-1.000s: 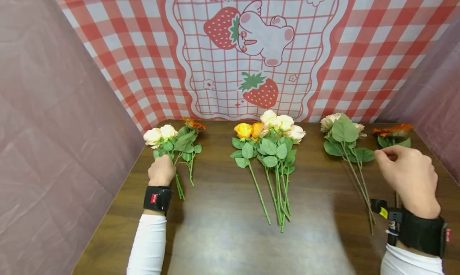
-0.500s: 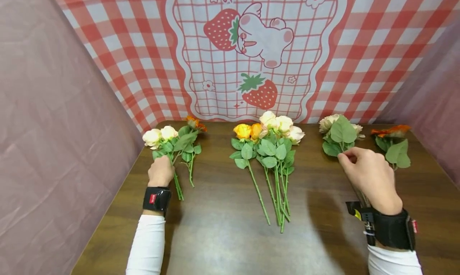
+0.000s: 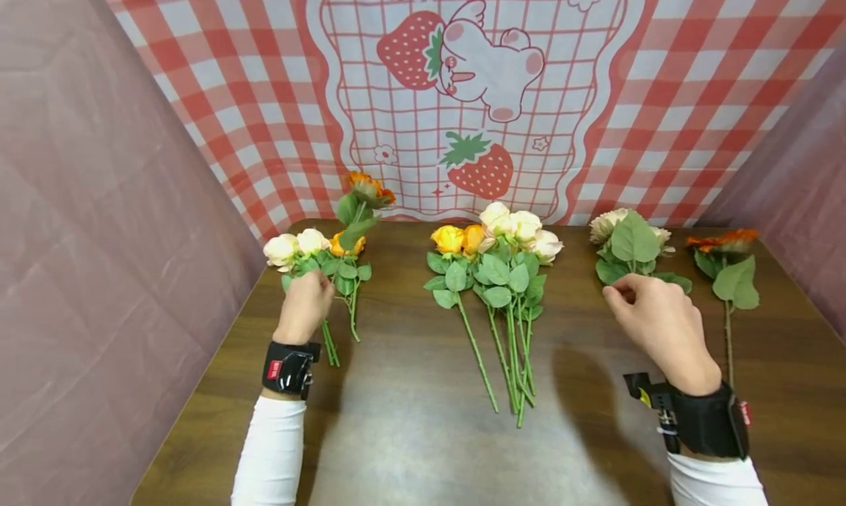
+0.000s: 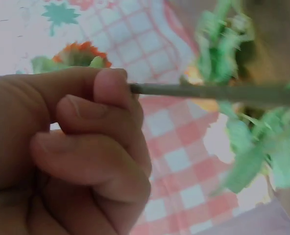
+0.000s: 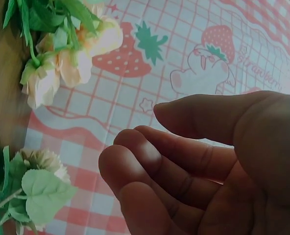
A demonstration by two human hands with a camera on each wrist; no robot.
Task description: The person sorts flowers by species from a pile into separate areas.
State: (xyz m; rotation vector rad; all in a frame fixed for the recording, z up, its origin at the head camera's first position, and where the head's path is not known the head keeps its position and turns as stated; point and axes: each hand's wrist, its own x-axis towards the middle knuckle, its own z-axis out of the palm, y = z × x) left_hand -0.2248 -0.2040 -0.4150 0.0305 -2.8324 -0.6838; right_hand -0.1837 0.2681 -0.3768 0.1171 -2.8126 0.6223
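Observation:
My left hand (image 3: 304, 306) pinches the stem of an orange flower (image 3: 370, 189), raised above the left group. In the left wrist view its stem (image 4: 194, 91) runs out past the curled fingers, and part of the orange bloom shows behind the hand. Pale roses (image 3: 296, 249) and a yellow-orange rose (image 3: 348, 244) lie beneath and beside that hand. Over the right part of the table hovers my right hand (image 3: 661, 330), its fingers loosely bent with nothing between them in the right wrist view. Nearest to it are cream flowers (image 3: 611, 225) with broad leaves; the hand hides their stems.
Mid-table lie yellow roses (image 3: 447, 239) and pale pink roses (image 3: 522, 227), stems toward me. Another orange flower (image 3: 723, 241) lies far right. A checked strawberry cloth (image 3: 264, 109) hangs behind the brown table (image 3: 423, 374); pinkish drapes (image 3: 99, 234) stand at the sides.
The orange flower on the left has been lifted up by the left hand, uncovering the yellow-orange rose. My right hand has moved left from the far-right orange flower to the cream flowers.

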